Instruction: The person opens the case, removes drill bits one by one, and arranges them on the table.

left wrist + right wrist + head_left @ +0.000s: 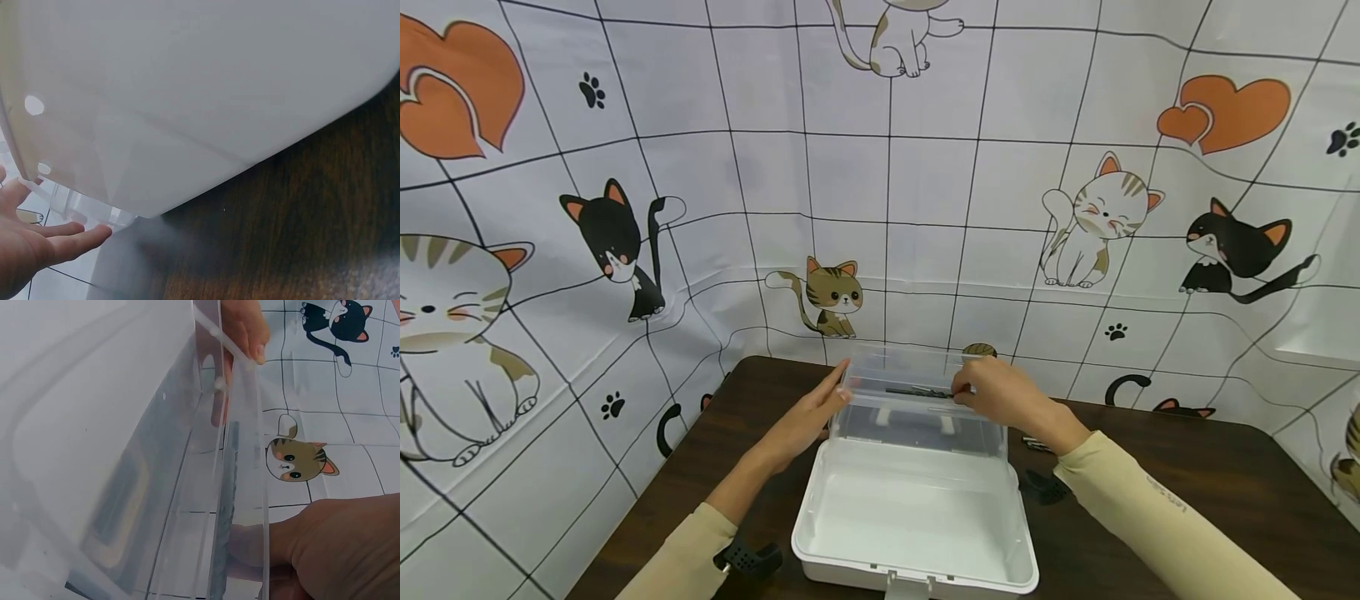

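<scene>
A white plastic box [917,500] stands with its clear lid [895,425] raised at the back. My left hand [808,412] holds the lid's left edge, with fingers seen through the plastic in the right wrist view. In the left wrist view, fingers of the left hand [44,247] stretch beside the box. Dark, spiral-fluted drill bits [917,391] lie in the lid's narrow clear compartment. My right hand [1007,396] reaches into that compartment and pinches the end of a drill bit [225,512]; its fingertips are partly hidden behind the clear plastic.
The box stands on a dark wood table [1150,483]. More metal bits [1036,444] lie to the right of the lid, partly hidden by my right forearm. A white cat-print sheet [925,183] hangs close behind the table and along both sides.
</scene>
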{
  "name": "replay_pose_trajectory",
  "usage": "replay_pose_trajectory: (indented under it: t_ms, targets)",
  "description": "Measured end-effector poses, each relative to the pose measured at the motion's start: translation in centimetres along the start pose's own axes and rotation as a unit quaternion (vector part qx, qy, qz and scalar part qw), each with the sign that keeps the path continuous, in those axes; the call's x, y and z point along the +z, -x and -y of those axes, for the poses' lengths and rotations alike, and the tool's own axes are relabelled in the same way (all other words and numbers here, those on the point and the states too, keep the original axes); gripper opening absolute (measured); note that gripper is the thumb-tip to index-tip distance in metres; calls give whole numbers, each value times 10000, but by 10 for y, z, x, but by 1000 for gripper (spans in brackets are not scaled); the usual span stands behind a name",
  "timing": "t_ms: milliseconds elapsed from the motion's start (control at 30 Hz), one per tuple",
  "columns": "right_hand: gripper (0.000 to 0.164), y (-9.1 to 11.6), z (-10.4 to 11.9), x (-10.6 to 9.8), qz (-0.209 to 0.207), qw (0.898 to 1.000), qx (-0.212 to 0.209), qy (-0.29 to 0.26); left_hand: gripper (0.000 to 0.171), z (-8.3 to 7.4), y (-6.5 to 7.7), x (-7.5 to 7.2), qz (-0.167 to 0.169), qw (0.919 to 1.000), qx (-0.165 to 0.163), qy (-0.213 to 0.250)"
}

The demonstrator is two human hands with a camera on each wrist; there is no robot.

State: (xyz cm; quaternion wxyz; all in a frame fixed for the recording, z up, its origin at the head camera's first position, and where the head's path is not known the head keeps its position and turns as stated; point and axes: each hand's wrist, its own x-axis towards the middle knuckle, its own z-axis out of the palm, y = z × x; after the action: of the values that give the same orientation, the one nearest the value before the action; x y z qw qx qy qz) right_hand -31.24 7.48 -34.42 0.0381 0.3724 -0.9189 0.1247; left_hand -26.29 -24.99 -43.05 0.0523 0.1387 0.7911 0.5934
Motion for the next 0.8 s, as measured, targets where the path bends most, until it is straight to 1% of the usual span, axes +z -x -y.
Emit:
replay_pose_trajectory:
  t_ms: [100, 167, 400, 533, 600, 800]
  targets:
    - [9, 0, -1, 1, 26, 9999, 100, -93, 61, 0, 0, 0, 8, 10000, 24, 1]
    - [9, 0, -3, 2, -7, 9998, 25, -183, 61, -1, 1, 0, 7, 10000, 25, 3]
    - [10, 4, -15, -1, -185, 9966, -599, -541, 61, 0, 0, 1, 51, 10000, 68, -6]
    - [12, 5, -20, -2, -393, 9946, -777, -573, 61, 1, 0, 1, 31, 10000, 68, 11]
    - [12, 5, -22, -2, -477, 9934, -822, -636, 61, 2, 0, 1, 18, 10000, 77, 9]
    - [12, 10, -28, -2, -778, 9916, -739, -727, 60, 1, 0, 0, 32, 10000, 91, -20]
